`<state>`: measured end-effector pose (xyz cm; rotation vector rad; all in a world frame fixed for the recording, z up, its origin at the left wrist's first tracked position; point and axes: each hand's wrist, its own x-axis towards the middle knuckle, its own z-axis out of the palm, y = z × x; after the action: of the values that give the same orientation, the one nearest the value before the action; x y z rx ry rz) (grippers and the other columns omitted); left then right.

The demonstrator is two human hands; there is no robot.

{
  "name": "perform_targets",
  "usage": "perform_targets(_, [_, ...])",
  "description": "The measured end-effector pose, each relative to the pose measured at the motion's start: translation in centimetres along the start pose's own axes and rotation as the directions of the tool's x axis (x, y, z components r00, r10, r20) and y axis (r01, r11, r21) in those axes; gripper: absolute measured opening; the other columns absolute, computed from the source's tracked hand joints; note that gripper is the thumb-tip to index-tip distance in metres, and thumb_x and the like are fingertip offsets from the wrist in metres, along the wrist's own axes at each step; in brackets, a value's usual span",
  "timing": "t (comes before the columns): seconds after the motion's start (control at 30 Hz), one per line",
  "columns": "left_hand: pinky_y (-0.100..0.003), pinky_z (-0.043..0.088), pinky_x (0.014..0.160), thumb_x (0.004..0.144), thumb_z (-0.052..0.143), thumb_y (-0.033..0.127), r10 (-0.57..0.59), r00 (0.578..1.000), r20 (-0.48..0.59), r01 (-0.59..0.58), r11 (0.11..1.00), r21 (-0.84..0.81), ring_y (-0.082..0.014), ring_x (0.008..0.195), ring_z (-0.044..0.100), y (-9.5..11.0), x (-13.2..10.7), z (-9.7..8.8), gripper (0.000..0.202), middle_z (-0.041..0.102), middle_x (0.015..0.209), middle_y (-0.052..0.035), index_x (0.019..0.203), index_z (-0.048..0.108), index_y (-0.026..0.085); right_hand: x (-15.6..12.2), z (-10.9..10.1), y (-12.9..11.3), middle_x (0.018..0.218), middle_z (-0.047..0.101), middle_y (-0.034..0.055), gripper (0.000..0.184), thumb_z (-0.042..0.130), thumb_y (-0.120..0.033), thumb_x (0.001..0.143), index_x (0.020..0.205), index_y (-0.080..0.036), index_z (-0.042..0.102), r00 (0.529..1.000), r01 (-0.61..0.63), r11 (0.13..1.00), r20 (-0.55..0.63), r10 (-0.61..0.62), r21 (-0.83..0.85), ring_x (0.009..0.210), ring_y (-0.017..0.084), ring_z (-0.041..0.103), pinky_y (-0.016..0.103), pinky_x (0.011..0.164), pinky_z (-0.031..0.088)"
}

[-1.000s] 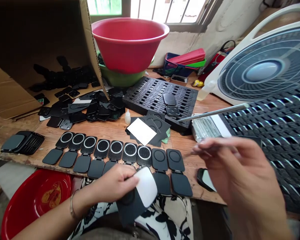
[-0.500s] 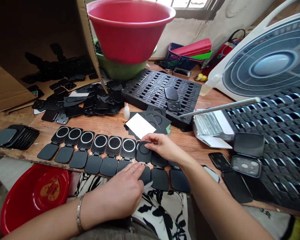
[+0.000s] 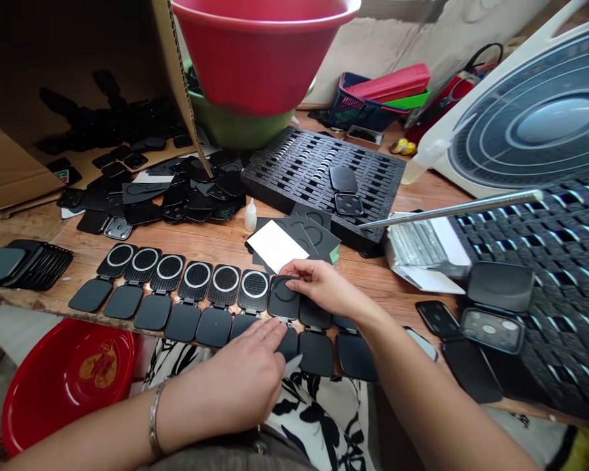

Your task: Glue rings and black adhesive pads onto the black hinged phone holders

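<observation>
Hinged black cases lie opened flat in a row along the table edge; several upper halves, such as this textured panel (image 3: 226, 282), carry a pale ring. My right hand (image 3: 319, 284) pinches the top edge of a black square sheet (image 3: 283, 302) with a faint circle, laid over the upper half of one case. Just below, my left hand (image 3: 255, 366) presses two outstretched fingers on that case's lower half (image 3: 288, 341). From under its curled fingers sticks the tip of a pointed grey tool (image 3: 293, 364); its kind is hidden. A white sheet (image 3: 276, 245) lies beyond on dark ring-marked sheets (image 3: 319, 229).
Behind are a small white bottle (image 3: 250, 216), a black slotted foam block (image 3: 294, 163) and a pile of black parts (image 3: 186, 196). To the right, a metal rod (image 3: 451, 209) crosses a white box (image 3: 422, 252). A red basin (image 3: 24, 386) sits lower left.
The view has shifted slightly, moving the background in the picture. Both hands stay in nearly the same place on the same case, the right one still pinching the black sheet.
</observation>
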<state>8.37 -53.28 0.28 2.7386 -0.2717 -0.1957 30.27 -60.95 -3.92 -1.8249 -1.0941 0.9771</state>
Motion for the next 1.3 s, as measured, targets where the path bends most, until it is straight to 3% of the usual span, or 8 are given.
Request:
perform_targets(0.7, [-0.046, 0.040, 0.112, 0.091, 0.052, 0.021, -0.018, 0.999, 0.029, 0.018, 1.000, -0.011, -0.0375, 0.133, 0.048, 0.0, 0.2, -0.2, 0.028, 0.052, 0.139, -0.0294, 0.100, 0.071, 0.003, -0.2, 0.0, -0.3, 0.085, 0.071, 0.0017, 0.016, 0.063, -0.023, 0.078, 0.092, -0.020, 0.071, 0.999, -0.037, 0.999, -0.017, 0.037, -0.012, 0.079, 0.018, 0.063, 0.028, 0.073, 0.051])
perform_targets(1.3, [-0.045, 0.041, 0.111, 0.092, 0.050, 0.022, -0.010, 1.000, 0.012, 0.009, 1.000, 0.017, -0.0365, 0.132, 0.050, 0.3, 0.3, -0.6, 0.029, 0.053, 0.138, -0.0298, 0.097, 0.072, 0.004, -0.5, -0.1, -0.8, 0.080, 0.072, 0.0009, 0.014, 0.065, -0.022, 0.079, 0.091, -0.021, 0.072, 0.998, -0.051, 0.992, -0.041, 0.047, -0.117, 0.074, 0.017, 0.063, 0.026, 0.070, 0.050])
